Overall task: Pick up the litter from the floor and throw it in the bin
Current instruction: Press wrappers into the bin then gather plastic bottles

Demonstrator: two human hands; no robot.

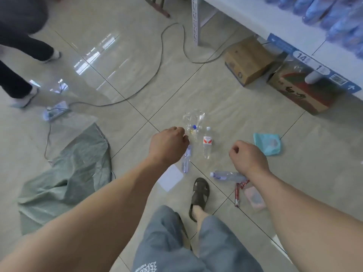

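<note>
Both hands hang over floor litter, fingers curled, holding nothing: left hand (pixel 169 143) above a bottle (pixel 186 160), right hand (pixel 247 157) above another bottle (pixel 225 175). No bin visible. Take one bottle per grip, mid-body; collect the wrappers (pixel 238 191) afterwards.

Glossy beige tiled floor (pixel 121 61) with dark grout lines mirrors bright window light far left. A white metal shelving unit (pixel 261 18) stands far right, two brown cardboard boxes (pixel 249 59) beneath.
</note>
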